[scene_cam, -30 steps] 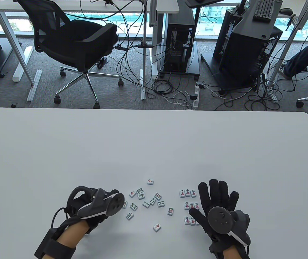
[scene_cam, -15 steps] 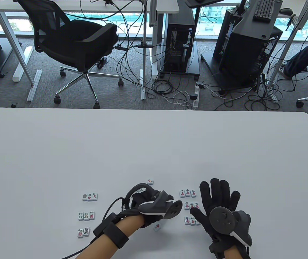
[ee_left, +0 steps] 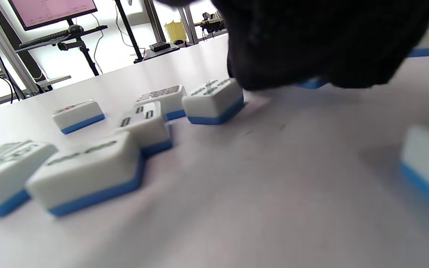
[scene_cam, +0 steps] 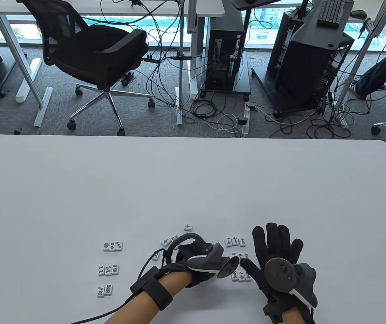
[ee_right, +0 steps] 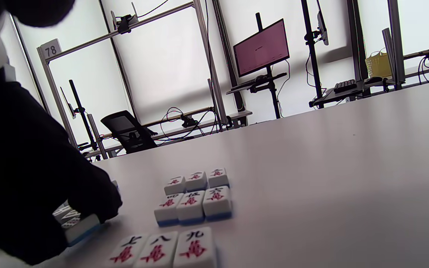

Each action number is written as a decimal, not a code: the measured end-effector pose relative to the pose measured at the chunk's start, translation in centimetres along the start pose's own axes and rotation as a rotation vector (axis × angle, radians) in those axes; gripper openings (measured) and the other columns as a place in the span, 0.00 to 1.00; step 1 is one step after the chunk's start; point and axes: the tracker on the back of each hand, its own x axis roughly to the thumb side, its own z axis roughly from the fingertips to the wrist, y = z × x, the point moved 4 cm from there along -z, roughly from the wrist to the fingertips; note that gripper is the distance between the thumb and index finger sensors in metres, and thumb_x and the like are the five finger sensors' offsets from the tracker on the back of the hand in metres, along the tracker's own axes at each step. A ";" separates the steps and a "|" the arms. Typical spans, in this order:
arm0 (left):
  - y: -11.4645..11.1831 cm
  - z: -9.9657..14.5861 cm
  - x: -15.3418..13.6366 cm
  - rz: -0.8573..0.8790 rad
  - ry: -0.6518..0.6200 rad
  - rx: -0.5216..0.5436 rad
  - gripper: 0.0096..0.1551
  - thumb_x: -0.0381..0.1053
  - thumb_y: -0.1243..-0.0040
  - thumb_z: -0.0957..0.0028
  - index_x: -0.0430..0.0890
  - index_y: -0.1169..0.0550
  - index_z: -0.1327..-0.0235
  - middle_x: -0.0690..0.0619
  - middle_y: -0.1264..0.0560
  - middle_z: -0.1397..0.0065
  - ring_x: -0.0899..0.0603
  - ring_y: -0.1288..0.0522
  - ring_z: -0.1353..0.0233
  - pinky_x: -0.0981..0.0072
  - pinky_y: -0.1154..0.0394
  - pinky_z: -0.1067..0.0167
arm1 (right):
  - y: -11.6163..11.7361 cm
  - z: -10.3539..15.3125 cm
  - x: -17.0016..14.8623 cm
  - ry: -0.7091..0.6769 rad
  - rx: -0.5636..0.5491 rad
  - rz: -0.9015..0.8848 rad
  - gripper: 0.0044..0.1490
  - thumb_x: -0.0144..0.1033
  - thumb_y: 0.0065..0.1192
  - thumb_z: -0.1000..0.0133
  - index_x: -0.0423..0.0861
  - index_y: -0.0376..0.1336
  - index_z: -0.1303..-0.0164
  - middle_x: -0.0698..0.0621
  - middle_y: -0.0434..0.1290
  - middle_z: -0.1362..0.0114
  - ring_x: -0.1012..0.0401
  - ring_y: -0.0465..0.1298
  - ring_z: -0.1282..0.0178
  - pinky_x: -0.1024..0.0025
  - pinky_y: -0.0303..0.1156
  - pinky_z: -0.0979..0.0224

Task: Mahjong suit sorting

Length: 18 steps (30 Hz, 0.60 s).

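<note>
My left hand (scene_cam: 193,253) is over the loose bamboo tiles (scene_cam: 170,240) in the middle, tracker on top. Its fingers (ee_left: 311,44) curl down onto one tile whose blue edge (ee_left: 313,83) shows beneath them; in the right wrist view the same fingertips (ee_right: 95,201) sit on a tile (ee_right: 78,225). My right hand (scene_cam: 275,244) lies flat with its fingers spread, just right of the character tiles (scene_cam: 235,241), which form three neat rows (ee_right: 190,203). Circle tiles (scene_cam: 108,269) stand in three rows at the left. A red-marked tile (scene_cam: 188,226) lies alone behind the pile.
The white table (scene_cam: 193,175) stretches wide behind the tiles. More loose tiles (ee_left: 88,167) lie close by the left wrist. Beyond the far edge are an office chair (scene_cam: 95,54), cables and computer towers on the floor.
My left hand swung from the circle rows at the left into the central pile, then edged right toward the character tiles. It now covers the red tile near the front. The right hand barely moved.
</note>
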 end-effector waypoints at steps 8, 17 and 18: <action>1.9 7.7 -6.4 0.039 0.118 0.092 0.35 0.65 0.30 0.68 0.48 0.17 0.50 0.66 0.15 0.76 0.58 0.22 0.85 0.65 0.21 0.76 | 0.2 0.0 0.1 -0.004 0.006 0.008 0.54 0.66 0.46 0.48 0.58 0.29 0.20 0.45 0.27 0.15 0.43 0.25 0.19 0.28 0.27 0.26; -3.0 17.3 -12.8 0.086 0.309 -0.052 0.35 0.65 0.29 0.69 0.48 0.17 0.51 0.66 0.15 0.77 0.58 0.22 0.85 0.65 0.21 0.77 | 0.5 -0.1 0.3 -0.008 0.018 0.027 0.55 0.66 0.45 0.48 0.58 0.29 0.20 0.44 0.27 0.15 0.42 0.25 0.19 0.28 0.27 0.26; -3.6 18.0 -13.1 0.095 0.321 -0.066 0.35 0.65 0.29 0.69 0.48 0.17 0.51 0.66 0.15 0.77 0.58 0.22 0.85 0.65 0.21 0.77 | 0.6 -0.1 0.4 -0.009 0.022 0.029 0.55 0.66 0.45 0.48 0.57 0.29 0.20 0.44 0.27 0.15 0.42 0.26 0.19 0.28 0.27 0.26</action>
